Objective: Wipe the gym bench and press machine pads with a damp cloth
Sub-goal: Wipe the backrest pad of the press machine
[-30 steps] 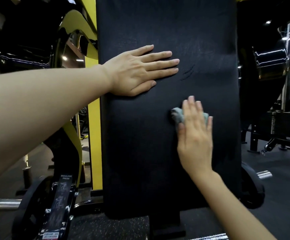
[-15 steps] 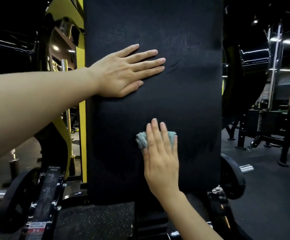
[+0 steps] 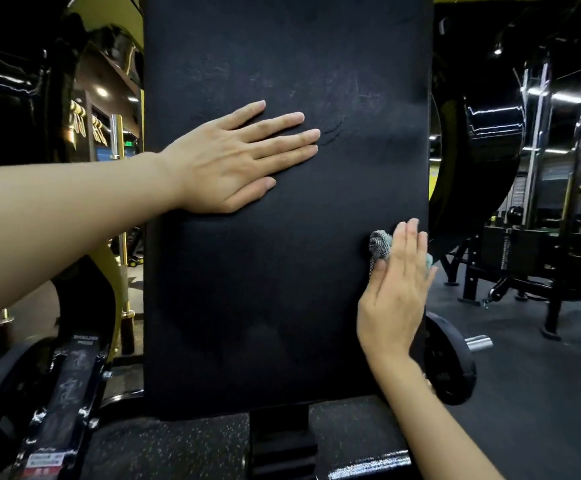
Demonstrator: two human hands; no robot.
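Observation:
A tall black back pad [image 3: 282,289] of a shoulder press machine fills the middle of the view. My left hand [image 3: 233,161] lies flat on its upper left part, fingers straight and pointing right. My right hand [image 3: 396,289] presses a small grey-blue cloth [image 3: 379,245] against the pad's right edge, fingers straight and pointing up. Most of the cloth is hidden under my fingers; a bunched corner shows to the left of them, and a bit sticks out on the right.
The yellow machine frame [image 3: 84,271] stands left of the pad, with a black weight plate [image 3: 1,403] low down. Another plate [image 3: 450,362] and a chrome bar end [image 3: 477,342] sit at lower right. Black racks [image 3: 541,271] stand on the dark floor to the right.
My right hand has slid the cloth from the pad's lower middle up and right to its right edge. My left hand has stayed flat in the same spot on the pad.

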